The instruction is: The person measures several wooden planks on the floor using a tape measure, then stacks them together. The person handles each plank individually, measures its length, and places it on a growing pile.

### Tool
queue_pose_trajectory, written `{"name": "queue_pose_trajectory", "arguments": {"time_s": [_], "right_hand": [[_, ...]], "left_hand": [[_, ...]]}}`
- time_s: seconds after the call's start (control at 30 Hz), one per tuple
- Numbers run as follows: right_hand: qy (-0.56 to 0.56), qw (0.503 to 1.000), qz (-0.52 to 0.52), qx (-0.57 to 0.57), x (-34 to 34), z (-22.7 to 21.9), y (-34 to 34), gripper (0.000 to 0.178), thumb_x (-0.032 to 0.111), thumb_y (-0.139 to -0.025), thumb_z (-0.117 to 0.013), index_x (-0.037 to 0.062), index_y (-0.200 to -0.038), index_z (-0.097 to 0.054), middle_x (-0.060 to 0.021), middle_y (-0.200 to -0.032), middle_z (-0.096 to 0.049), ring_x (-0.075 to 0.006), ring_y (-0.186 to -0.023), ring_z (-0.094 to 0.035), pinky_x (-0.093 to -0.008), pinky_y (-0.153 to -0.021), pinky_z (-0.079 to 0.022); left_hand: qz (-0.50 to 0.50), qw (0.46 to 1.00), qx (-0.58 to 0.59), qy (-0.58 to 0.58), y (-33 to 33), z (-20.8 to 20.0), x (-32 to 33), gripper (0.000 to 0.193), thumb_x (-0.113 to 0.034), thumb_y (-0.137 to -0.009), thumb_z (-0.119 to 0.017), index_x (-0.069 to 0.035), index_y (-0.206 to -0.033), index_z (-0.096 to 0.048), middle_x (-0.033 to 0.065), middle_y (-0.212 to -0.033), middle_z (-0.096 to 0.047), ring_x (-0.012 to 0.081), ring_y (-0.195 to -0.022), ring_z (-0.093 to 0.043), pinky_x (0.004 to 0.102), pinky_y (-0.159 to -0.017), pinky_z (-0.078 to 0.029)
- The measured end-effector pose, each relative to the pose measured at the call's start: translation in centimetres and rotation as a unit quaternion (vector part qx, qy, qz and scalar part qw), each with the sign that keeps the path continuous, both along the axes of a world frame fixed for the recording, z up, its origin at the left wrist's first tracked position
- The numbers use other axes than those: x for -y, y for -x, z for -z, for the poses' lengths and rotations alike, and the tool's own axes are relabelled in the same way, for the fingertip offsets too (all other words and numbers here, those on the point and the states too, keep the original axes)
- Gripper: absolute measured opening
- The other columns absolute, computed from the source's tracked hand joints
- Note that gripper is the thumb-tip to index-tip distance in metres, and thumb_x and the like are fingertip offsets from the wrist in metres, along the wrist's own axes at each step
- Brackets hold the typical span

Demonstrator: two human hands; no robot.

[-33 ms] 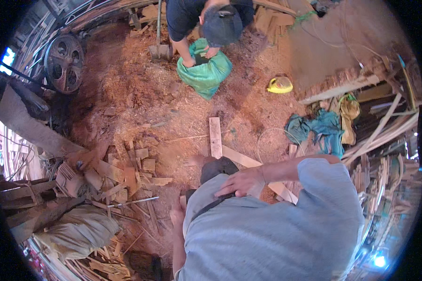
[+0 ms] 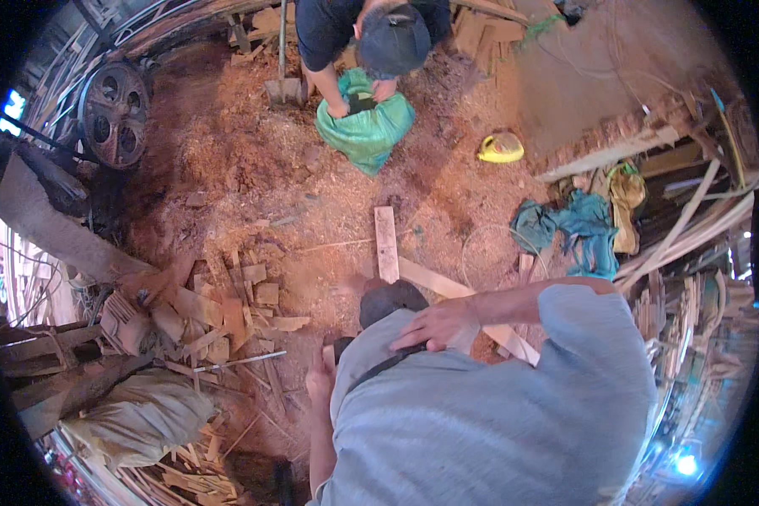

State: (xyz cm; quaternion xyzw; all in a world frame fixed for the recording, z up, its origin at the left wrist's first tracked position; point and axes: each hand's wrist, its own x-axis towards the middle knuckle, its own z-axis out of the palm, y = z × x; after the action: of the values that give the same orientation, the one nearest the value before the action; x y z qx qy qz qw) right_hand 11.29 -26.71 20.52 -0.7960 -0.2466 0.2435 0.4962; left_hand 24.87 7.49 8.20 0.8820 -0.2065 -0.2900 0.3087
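Observation:
My right hand point(image 2: 443, 325) lies across the front of my light blue-grey shirt point(image 2: 497, 413). Its fingers rest, slightly bent, on a dark strip point(image 2: 388, 364) running along the cloth. Low on the left, my left hand point(image 2: 319, 379) is closed beside my body, partly covered by the shirt; a pale edge and something dark show at its fingers, too little to name. A dark rounded shape point(image 2: 392, 302) sticks out beyond the shirt. Just past it, a short board point(image 2: 385, 240) lies on the sawdust, and a longer plank point(image 2: 434, 278) slants away to the right.
Across from me, a person in a dark cap point(image 2: 394, 42) bends with both hands at a green sack point(image 2: 367, 139). A shovel point(image 2: 285, 91) stands beside them. Nearby are a yellow object point(image 2: 501, 148), blue-green cloth point(image 2: 586, 228), wood offcuts point(image 2: 266, 293) and a spoked wheel point(image 2: 114, 114).
The whole view has shifted very slightly. My left hand sits a little higher. My right hand stays on the shirt, and the other person's hands remain at the sack.

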Motion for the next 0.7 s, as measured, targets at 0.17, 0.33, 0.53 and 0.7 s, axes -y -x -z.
{"name": "queue_pose_trajectory", "arguments": {"time_s": [0.17, 0.33, 0.53, 0.7], "right_hand": [[0.106, 0.982, 0.113, -0.105, -4.4, -5.1, 10.0, 0.076, 0.066, -0.097, -0.018, 0.0157, -0.153, -0.029, -0.0151, -0.146, -0.042, -0.0354, -0.13, -0.044, -0.0445, -0.111, -0.034], [0.12, 0.962, 0.217, -0.113, -8.1, -8.4, 16.3, 0.076, 0.068, -0.096, -0.02, 0.0178, -0.153, -0.029, -0.015, -0.141, -0.047, -0.0354, -0.126, -0.047, -0.0449, -0.106, -0.038], [0.143, 0.949, 0.263, -0.1, -11.0, -9.6, 20.5, 0.07, 0.064, -0.098, -0.021, 0.0205, -0.152, -0.031, -0.0192, -0.139, -0.048, -0.0395, -0.12, -0.05, -0.0488, -0.103, -0.041], [0.155, 0.932, 0.31, -0.106, -10.8, -12.5, 21.6, 0.073, 0.066, -0.097, -0.019, 0.0184, -0.151, -0.033, -0.0197, -0.14, -0.048, -0.0411, -0.118, -0.052, -0.0508, -0.101, -0.041]], "left_hand": [[0.064, 0.998, -0.019, -0.006, 0.3, -0.9, 0.4, 0.07, -0.032, -0.083, -0.07, -0.009, -0.143, -0.041, 0.0281, -0.118, -0.059, 0.0441, -0.108, -0.059, 0.0486, -0.089, -0.049], [0.063, 0.997, -0.046, 0.01, 0.4, 0.3, -1.5, 0.073, -0.031, -0.084, -0.071, 0.0, -0.143, -0.04, 0.0273, -0.138, -0.05, 0.0411, -0.129, -0.049, 0.0437, -0.104, -0.042], [0.043, 0.994, -0.064, 0.082, 1.5, 2.6, -3.1, 0.075, -0.032, -0.082, -0.073, 0.0, -0.143, -0.042, 0.0259, -0.135, -0.054, 0.0378, -0.125, -0.053, 0.041, -0.101, -0.045], [0.054, 0.997, -0.04, 0.042, 1.9, 2.9, -4.3, 0.073, -0.03, -0.08, -0.076, -0.005, -0.14, -0.044, 0.0236, -0.123, -0.062, 0.0398, -0.111, -0.061, 0.044, -0.09, -0.052]]}}
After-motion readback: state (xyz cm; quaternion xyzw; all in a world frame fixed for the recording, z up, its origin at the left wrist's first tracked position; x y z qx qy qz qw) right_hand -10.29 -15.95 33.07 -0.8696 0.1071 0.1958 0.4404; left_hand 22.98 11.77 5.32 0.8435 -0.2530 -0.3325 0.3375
